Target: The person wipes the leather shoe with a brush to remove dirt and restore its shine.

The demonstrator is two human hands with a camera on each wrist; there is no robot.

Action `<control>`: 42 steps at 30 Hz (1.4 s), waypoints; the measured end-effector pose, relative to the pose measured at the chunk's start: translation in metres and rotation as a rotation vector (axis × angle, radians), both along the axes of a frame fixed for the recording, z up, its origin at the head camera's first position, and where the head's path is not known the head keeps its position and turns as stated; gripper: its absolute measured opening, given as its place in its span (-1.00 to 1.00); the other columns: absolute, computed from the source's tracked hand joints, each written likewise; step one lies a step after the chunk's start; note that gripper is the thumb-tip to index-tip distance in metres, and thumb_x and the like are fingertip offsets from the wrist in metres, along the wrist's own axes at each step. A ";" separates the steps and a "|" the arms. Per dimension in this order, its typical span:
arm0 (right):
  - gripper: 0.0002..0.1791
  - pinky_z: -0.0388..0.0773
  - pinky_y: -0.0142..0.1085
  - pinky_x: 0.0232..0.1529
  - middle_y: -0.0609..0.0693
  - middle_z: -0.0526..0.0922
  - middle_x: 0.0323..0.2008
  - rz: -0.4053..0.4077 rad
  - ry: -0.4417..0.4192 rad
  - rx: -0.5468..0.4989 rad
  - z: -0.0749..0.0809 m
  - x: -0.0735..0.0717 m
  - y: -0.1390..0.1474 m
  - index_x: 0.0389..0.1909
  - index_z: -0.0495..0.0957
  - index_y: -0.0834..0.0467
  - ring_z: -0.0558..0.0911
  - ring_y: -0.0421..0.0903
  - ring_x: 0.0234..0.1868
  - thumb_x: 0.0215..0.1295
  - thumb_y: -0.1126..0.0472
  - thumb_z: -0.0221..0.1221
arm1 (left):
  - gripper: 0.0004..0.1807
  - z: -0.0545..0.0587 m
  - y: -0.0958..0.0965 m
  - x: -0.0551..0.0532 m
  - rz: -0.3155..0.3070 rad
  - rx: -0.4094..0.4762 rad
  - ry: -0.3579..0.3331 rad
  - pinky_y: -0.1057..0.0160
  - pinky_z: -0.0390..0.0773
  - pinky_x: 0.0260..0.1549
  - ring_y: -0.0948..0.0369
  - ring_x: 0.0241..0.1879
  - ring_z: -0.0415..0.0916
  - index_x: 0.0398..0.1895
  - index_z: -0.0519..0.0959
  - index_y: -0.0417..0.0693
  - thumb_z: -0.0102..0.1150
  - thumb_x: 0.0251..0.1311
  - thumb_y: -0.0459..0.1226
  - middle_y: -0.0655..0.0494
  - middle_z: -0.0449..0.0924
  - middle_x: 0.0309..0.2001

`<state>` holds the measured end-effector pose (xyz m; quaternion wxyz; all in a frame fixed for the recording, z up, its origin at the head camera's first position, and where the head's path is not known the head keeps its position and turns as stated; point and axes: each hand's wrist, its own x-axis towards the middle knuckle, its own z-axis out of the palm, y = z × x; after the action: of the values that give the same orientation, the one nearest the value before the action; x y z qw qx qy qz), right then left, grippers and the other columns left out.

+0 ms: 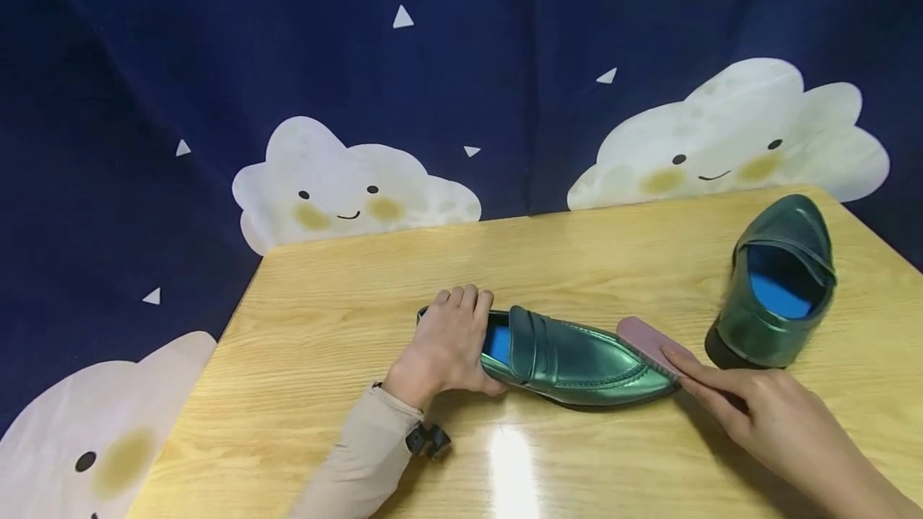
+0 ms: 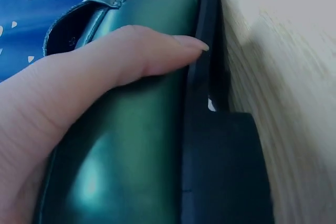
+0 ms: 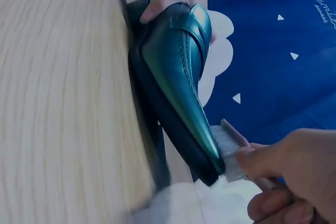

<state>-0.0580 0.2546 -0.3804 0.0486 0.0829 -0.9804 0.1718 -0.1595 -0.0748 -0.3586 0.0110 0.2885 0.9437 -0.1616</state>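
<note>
A shiny green loafer (image 1: 591,359) with a blue insole lies lengthwise in the middle of the table, its toe pointing right. My left hand (image 1: 450,339) grips it around the heel; in the left wrist view the thumb (image 2: 142,51) presses along its side near the black sole (image 2: 199,93). In my right hand (image 1: 764,407) is a pink-backed brush (image 1: 649,341), pinched by thumb and fingers. Its pale bristles (image 3: 227,148) touch the loafer's toe in the right wrist view. The right hand's lower fingers curl beneath the brush.
A second green loafer (image 1: 775,295) stands at the right of the wooden table (image 1: 324,319), toe pointing away. Behind the table hangs a dark blue cloth (image 1: 461,62) printed with white clouds and small triangles. A black clip-like device (image 1: 428,439) sits at the left wrist.
</note>
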 end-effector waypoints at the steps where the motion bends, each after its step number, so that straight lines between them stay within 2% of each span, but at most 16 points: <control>1: -0.53 0.32 -0.18 -0.49 -0.02 0.66 -0.47 -0.009 -0.030 0.006 -0.001 0.001 0.004 0.17 0.57 0.00 0.35 -0.16 -0.56 0.19 0.16 0.31 | 0.33 0.000 0.000 0.000 -0.001 -0.001 -0.003 0.14 0.35 0.15 0.06 0.08 0.36 0.32 0.15 -0.15 0.17 -0.44 0.56 -0.03 0.36 0.08; 4: -0.51 0.41 -0.19 -0.47 0.21 0.68 -0.13 -0.036 -0.131 0.013 -0.005 0.006 0.019 0.19 0.55 0.06 0.43 -0.12 -0.50 0.19 0.17 0.30 | 0.34 0.000 0.002 0.000 0.006 -0.024 -0.005 0.14 0.34 0.16 0.07 0.10 0.35 0.34 0.14 -0.14 0.16 -0.44 0.57 -0.03 0.35 0.10; 8: -0.48 0.59 0.01 -0.34 0.30 0.62 -0.01 -0.039 -0.209 0.006 -0.008 0.012 0.034 0.22 0.52 0.10 0.53 -0.10 -0.40 0.21 0.18 0.29 | 0.35 0.001 0.002 0.000 0.017 -0.055 -0.009 0.14 0.31 0.18 0.07 0.14 0.33 0.36 0.12 -0.14 0.15 -0.42 0.57 -0.05 0.32 0.17; 9: -0.48 0.59 0.01 -0.33 0.30 0.62 -0.02 -0.041 -0.219 0.004 -0.008 0.012 0.035 0.22 0.51 0.10 0.53 -0.10 -0.39 0.21 0.18 0.28 | 0.34 0.002 0.002 0.000 0.019 -0.060 -0.010 0.14 0.31 0.18 0.06 0.14 0.32 0.35 0.13 -0.14 0.14 -0.42 0.57 -0.05 0.31 0.18; 12: -0.48 0.58 0.06 -0.34 0.25 0.67 -0.10 -0.024 -0.162 0.020 -0.006 0.008 0.028 0.22 0.52 0.07 0.51 -0.13 -0.43 0.20 0.17 0.29 | 0.32 0.003 0.001 -0.001 0.019 -0.062 -0.011 0.13 0.30 0.18 0.06 0.14 0.32 0.33 0.15 -0.15 0.15 -0.41 0.57 -0.05 0.32 0.17; 14: -0.49 0.51 -0.10 -0.46 0.11 0.69 -0.36 -0.002 -0.093 0.028 -0.003 0.003 0.018 0.21 0.53 0.02 0.45 -0.17 -0.51 0.20 0.16 0.30 | 0.30 0.003 -0.001 0.000 0.017 -0.062 -0.012 0.12 0.31 0.18 0.06 0.12 0.33 0.31 0.17 -0.15 0.14 -0.40 0.57 -0.05 0.33 0.15; 16: -0.53 0.41 -0.18 -0.53 -0.05 0.55 -0.61 0.020 -0.024 0.029 -0.001 -0.002 0.008 0.18 0.57 -0.01 0.34 -0.21 -0.59 0.21 0.14 0.29 | 0.30 0.002 -0.002 0.000 0.014 -0.059 -0.014 0.12 0.31 0.17 0.06 0.11 0.33 0.31 0.18 -0.15 0.14 -0.39 0.56 -0.05 0.33 0.14; 19: -0.56 0.25 -0.24 -0.55 -0.20 0.26 -0.74 0.045 0.041 0.021 0.000 -0.005 -0.001 0.16 0.58 -0.02 0.25 -0.23 -0.64 0.22 0.15 0.28 | 0.29 0.001 -0.002 0.001 0.016 -0.051 -0.020 0.11 0.31 0.18 0.05 0.10 0.34 0.32 0.18 -0.16 0.15 -0.38 0.56 -0.06 0.33 0.15; 22: -0.53 0.32 -0.19 -0.54 -0.14 0.42 -0.68 0.013 -0.001 0.031 -0.002 0.001 0.000 0.20 0.55 -0.01 0.29 -0.20 -0.62 0.23 0.16 0.27 | 0.28 0.001 -0.002 0.002 0.023 -0.046 -0.023 0.11 0.31 0.17 0.05 0.10 0.33 0.31 0.20 -0.16 0.16 -0.38 0.55 -0.06 0.33 0.15; 25: -0.47 0.44 -0.10 -0.49 0.03 0.66 -0.49 -0.050 -0.091 0.050 -0.007 0.014 0.007 0.25 0.48 0.08 0.40 -0.14 -0.56 0.24 0.17 0.26 | 0.27 0.002 0.000 0.003 0.029 -0.051 -0.019 0.12 0.32 0.16 0.05 0.11 0.33 0.30 0.21 -0.15 0.17 -0.39 0.55 -0.05 0.32 0.15; 28: -0.45 0.55 0.03 -0.43 0.18 0.70 -0.41 -0.102 -0.102 0.075 -0.016 0.029 0.012 0.23 0.49 0.17 0.57 -0.05 -0.56 0.20 0.17 0.29 | 0.29 0.003 0.003 0.001 0.032 -0.060 -0.014 0.11 0.32 0.17 0.05 0.12 0.33 0.31 0.21 -0.15 0.16 -0.40 0.56 -0.05 0.32 0.15; 29: -0.43 0.57 0.04 -0.40 0.15 0.71 -0.41 -0.107 -0.115 0.089 -0.019 0.034 0.013 0.24 0.47 0.17 0.58 -0.07 -0.54 0.19 0.15 0.30 | 0.29 0.004 0.003 0.001 0.033 -0.062 -0.013 0.11 0.32 0.17 0.05 0.13 0.33 0.31 0.21 -0.15 0.16 -0.41 0.56 -0.05 0.32 0.15; 32: -0.42 0.59 -0.15 -0.43 -0.09 0.61 -0.61 -0.095 -0.089 0.135 -0.026 0.045 0.016 0.23 0.50 0.12 0.53 -0.19 -0.61 0.15 0.14 0.33 | 0.29 0.005 0.005 0.000 0.031 -0.059 -0.019 0.11 0.32 0.17 0.05 0.13 0.32 0.31 0.21 -0.14 0.16 -0.41 0.56 -0.05 0.32 0.16; 35: -0.41 0.48 -0.29 -0.52 -0.26 0.44 -0.68 -0.086 -0.123 0.164 -0.023 0.046 0.015 0.25 0.48 0.09 0.33 -0.26 -0.63 0.16 0.12 0.33 | 0.29 0.004 0.005 0.000 0.029 -0.053 -0.033 0.11 0.31 0.18 0.05 0.14 0.32 0.31 0.21 -0.14 0.16 -0.40 0.56 -0.05 0.32 0.16; 40: -0.42 0.42 -0.15 -0.55 -0.14 0.51 -0.64 -0.091 -0.094 0.139 -0.010 0.028 0.006 0.27 0.45 0.09 0.36 -0.16 -0.62 0.21 0.12 0.28 | 0.27 0.002 0.004 0.000 0.034 -0.039 -0.039 0.13 0.30 0.20 0.06 0.13 0.33 0.30 0.22 -0.15 0.18 -0.40 0.54 -0.04 0.33 0.16; 42: -0.44 0.35 -0.15 -0.55 -0.13 0.43 -0.68 -0.066 -0.073 0.109 -0.006 0.018 0.002 0.28 0.45 0.05 0.34 -0.14 -0.61 0.24 0.12 0.26 | 0.26 0.001 0.003 0.000 0.036 -0.034 -0.039 0.14 0.31 0.19 0.06 0.12 0.33 0.30 0.23 -0.15 0.19 -0.39 0.54 -0.03 0.33 0.14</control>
<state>-0.0398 0.2570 -0.3864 0.0138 0.0466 -0.9917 0.1193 -0.1595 -0.0718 -0.3571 0.0374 0.2741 0.9455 -0.1718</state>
